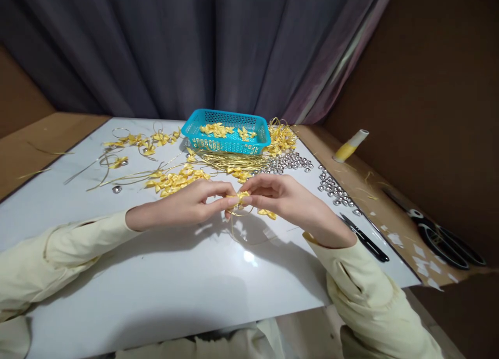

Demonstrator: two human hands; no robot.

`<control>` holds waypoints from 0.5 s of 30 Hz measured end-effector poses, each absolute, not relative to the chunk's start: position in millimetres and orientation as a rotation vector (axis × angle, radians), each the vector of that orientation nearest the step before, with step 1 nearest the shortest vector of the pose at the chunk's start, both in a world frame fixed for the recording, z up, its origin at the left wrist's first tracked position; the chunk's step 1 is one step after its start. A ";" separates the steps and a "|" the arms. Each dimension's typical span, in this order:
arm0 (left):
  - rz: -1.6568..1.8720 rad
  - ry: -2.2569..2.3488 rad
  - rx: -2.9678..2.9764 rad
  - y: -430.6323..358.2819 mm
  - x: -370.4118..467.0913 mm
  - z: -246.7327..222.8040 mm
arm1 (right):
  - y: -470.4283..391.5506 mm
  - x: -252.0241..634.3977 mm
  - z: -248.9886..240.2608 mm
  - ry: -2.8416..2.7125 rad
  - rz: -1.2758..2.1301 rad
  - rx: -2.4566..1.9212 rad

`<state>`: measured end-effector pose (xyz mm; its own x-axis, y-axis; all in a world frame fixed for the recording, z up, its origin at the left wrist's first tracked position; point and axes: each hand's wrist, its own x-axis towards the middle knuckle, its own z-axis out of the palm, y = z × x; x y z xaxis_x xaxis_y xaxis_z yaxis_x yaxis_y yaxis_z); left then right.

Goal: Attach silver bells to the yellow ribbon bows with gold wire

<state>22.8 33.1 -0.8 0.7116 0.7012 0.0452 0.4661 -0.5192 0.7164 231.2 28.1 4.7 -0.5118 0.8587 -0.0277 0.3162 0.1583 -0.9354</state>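
Observation:
Both hands meet above the middle of the white board. My left hand (206,200) pinches the left side of a small yellow ribbon bow (243,197), thumb and fingers closed. From the right, my right hand (273,193) grips the same bow between thumb and forefinger. A thin gold cord (242,213) loops below the bow and hangs toward the board. Behind my left hand lies a pile of yellow bows (175,181). One loose bow (267,213) sits just under my right hand.
A blue basket (234,147) holding yellow bows stands at the back, with gold cords (230,161) before it. Silver beads (288,163) spread rightward. Black tweezers (366,238), large scissors (440,239), a yellow thread spool (351,146) and paper scraps (421,255) are on the right.

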 end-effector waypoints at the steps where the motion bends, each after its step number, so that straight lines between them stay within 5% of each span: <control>1: 0.432 0.883 2.212 33.2 22.5 -0.8 | 27.8 231.0 4.6 -1.892 1.362 -1.106; 15: 0.639 1.054 2.081 35.8 25.5 -2.1 | 22.3 223.3 -2.0 -1.647 0.961 -1.197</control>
